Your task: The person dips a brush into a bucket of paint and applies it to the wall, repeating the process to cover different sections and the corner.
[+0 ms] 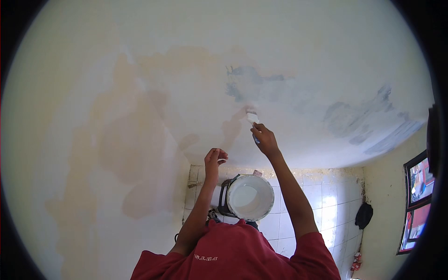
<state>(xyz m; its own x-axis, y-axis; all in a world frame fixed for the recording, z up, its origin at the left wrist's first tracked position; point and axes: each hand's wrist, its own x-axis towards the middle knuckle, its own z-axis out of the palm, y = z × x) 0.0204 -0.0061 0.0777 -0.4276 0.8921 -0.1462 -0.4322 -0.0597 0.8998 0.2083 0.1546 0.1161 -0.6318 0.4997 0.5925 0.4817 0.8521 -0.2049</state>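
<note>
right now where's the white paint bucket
In the head view, the round white paint bucket sits low and centre, between the left hand and right forearm, before the white tiled wall.

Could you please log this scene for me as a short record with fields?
right hand: grips a small white-bristled paintbrush, bristles against the ceiling
left hand: raised, fingers curled, apart from the brush
bucket: round white paint bucket, below both hands
ceiling: white painted ceiling with tan stains and grey patches
wall: white tiled wall
</note>
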